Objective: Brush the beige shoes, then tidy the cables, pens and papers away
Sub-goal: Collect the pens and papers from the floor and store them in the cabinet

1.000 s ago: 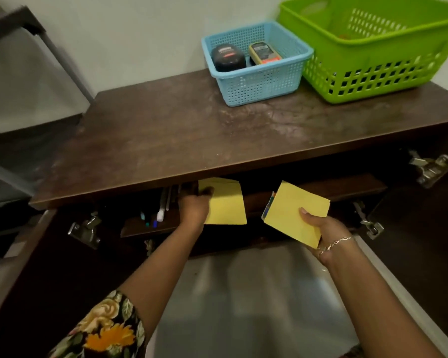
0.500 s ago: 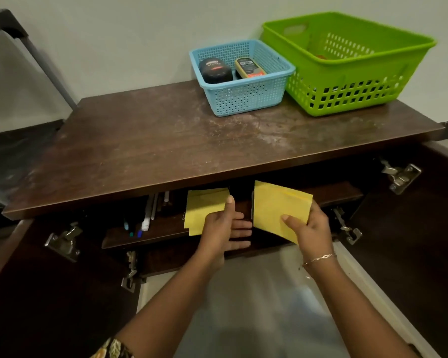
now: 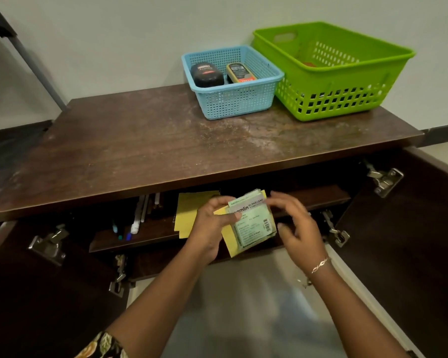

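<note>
Leftmost, under the overhanging dark wooden cabinet top [image 3: 145, 151], several pens [image 3: 136, 222] lay side by side on the inner shelf [image 3: 150, 235], their tips toward the shelf's front edge, with the left cabinet door [image 3: 36, 293] swung wide. Just to their right a sheet of yellow paper [image 3: 188, 214] rested on the same shelf, its near edge hanging slightly past the shelf lip. Next came the left hand [image 3: 212, 228], fingers closed around a small stack held in front of the shelf: a second yellow paper [image 3: 229, 241] at the back and a pale green printed packet [image 3: 254, 223] on top, its lettering partly readable as "amlin". On the far side of the stack the right hand [image 3: 296, 223] hovered with fingers spread and loose, gripping nothing, a thin bracelet [image 3: 320, 264] on the wrist. Up on the cabinet top near the wall stood a blue basket [image 3: 233, 102] holding a black tin [image 3: 207, 74] and a yellow-labelled tin [image 3: 241, 72], touching a larger green basket [image 3: 334, 99] on its right. Farthest right hung the open right door [image 3: 411, 228].
</note>
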Tool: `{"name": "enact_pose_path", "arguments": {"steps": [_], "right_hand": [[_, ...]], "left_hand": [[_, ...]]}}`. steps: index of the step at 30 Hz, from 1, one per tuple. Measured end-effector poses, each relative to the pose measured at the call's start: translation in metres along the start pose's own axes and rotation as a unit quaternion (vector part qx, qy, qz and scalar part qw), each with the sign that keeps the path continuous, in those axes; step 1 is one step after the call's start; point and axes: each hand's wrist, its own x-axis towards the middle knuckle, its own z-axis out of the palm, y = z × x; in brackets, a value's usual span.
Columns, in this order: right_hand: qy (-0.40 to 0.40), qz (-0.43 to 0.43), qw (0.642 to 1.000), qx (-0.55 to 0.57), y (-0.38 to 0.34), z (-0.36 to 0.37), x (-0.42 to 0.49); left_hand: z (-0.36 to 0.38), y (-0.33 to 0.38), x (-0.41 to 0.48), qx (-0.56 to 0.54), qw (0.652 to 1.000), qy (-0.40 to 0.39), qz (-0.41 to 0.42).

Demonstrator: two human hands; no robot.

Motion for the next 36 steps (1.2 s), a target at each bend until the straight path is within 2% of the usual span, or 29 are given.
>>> {"name": "enact_pose_path", "arguments": {"steps": [2, 3, 6, 8, 13, 16, 19, 22, 24, 27, 30, 31, 32, 33, 35, 36], "right_hand": [[-0.026, 0.105, 0.992, 0.070, 0.005, -0.005, 0.015], [-0.044, 0.132, 0.985, 0.105, 0.006, -0.005, 0.023], [-0.016, 0.137, 0.980, 0.141, 0.006, -0.002, 0.042], [0.012, 0.143, 0.979, 0.146, 0.010, 0.002, 0.051], [-0.018, 0.162, 0.982, 0.091, 0.027, 0.013, 0.049], [0.002, 0.171, 0.981, 0.089, 0.029, 0.015, 0.051], [0.008, 0.200, 0.972, 0.123, 0.029, 0.017, 0.052], [0.039, 0.261, 0.954, 0.141, 0.034, 0.015, 0.065], [0.038, 0.324, 0.941, 0.090, 0.037, 0.011, 0.079], [-0.021, 0.385, 0.920, -0.069, 0.027, 0.008, 0.095], [-0.110, 0.379, 0.877, -0.273, 0.011, 0.010, 0.101], [-0.127, 0.357, 0.857, -0.350, 0.004, 0.010, 0.100], [-0.116, 0.329, 0.851, -0.392, -0.002, 0.012, 0.098], [-0.094, 0.312, 0.858, -0.396, -0.007, 0.016, 0.096], [-0.058, 0.269, 0.902, -0.333, -0.021, 0.031, 0.091], [-0.071, 0.248, 0.922, -0.287, -0.028, 0.043, 0.088]], "left_hand": [[0.005, 0.003, 0.003, 0.043, 0.996, -0.034, 0.063], [0.008, 0.006, 0.005, 0.058, 0.993, -0.054, 0.086], [0.017, 0.015, 0.020, 0.085, 0.989, -0.065, 0.106], [0.021, 0.014, 0.032, 0.109, 0.988, -0.036, 0.103], [0.032, -0.010, 0.039, 0.187, 0.979, 0.025, 0.079], [0.037, -0.011, 0.039, 0.205, 0.974, 0.071, 0.063], [0.034, -0.009, 0.039, 0.253, 0.962, 0.072, 0.069], [0.022, -0.008, 0.034, 0.242, 0.962, 0.055, 0.115], [0.007, -0.006, 0.030, 0.250, 0.958, 0.058, 0.130], [-0.022, -0.003, 0.026, 0.312, 0.936, 0.102, 0.127], [-0.056, -0.002, 0.024, 0.307, 0.927, 0.198, 0.083], [-0.067, -0.002, 0.024, 0.285, 0.928, 0.228, 0.079], [-0.076, -0.002, 0.022, 0.264, 0.928, 0.251, 0.074], [-0.083, -0.002, 0.022, 0.246, 0.931, 0.262, 0.066], [-0.089, 0.001, 0.021, 0.227, 0.937, 0.264, 0.042], [-0.091, 0.002, 0.023, 0.217, 0.940, 0.263, 0.032]]}}
